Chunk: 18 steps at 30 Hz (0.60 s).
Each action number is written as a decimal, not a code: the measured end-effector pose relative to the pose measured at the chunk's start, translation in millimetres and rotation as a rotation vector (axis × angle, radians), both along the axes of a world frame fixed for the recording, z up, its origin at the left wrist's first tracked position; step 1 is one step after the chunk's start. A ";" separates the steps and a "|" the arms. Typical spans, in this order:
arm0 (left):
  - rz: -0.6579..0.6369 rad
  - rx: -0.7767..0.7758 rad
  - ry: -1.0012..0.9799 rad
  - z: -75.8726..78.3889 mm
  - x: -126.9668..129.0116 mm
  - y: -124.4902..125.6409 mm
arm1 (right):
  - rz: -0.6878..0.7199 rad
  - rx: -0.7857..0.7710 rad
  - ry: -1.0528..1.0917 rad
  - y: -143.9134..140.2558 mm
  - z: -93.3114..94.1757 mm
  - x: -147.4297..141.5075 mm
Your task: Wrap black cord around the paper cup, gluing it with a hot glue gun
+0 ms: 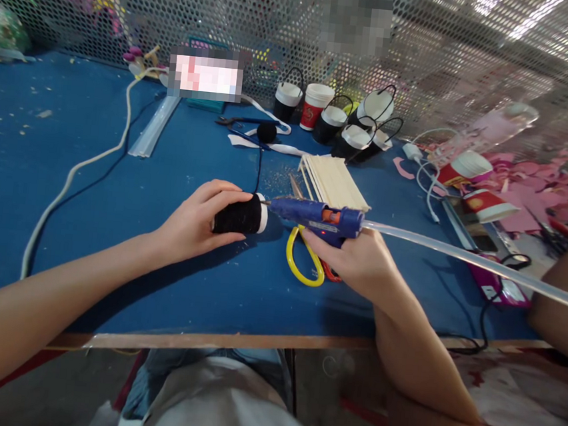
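Note:
My left hand [197,221] grips a small cup wrapped in black yarn [241,214], lying on its side with its white rim pointing right. My right hand [360,260] holds a blue hot glue gun [318,215]; its nozzle touches the cup's white rim. A long clear glue stick [470,259] sticks out of the gun's back toward the right. A black yarn strand runs from the cup up to a black yarn ball [266,131].
Yellow-handled scissors [302,261] lie under the gun on the blue table [91,174]. A stack of wooden sticks [334,181] sits just behind. Several black-wrapped cups with handles [357,129] stand by the perforated metal screen [430,46]. Pink cutouts, red cups and cables crowd the right.

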<state>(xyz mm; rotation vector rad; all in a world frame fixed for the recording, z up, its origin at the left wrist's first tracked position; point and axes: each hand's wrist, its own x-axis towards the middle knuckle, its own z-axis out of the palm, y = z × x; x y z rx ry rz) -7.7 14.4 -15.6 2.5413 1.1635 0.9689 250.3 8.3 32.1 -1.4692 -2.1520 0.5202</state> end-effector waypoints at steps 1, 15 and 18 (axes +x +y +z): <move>-0.002 0.011 0.009 -0.4 0.1 -0.5 | 0.003 0.006 0.001 0.3 -0.2 -0.2; -0.059 0.134 0.109 -1.8 2.2 -2.8 | -0.048 -0.019 0.013 5.5 -4.4 -0.8; -0.065 0.138 0.115 -1.5 1.6 -2.2 | -0.043 -0.016 0.013 5.0 -3.3 -1.1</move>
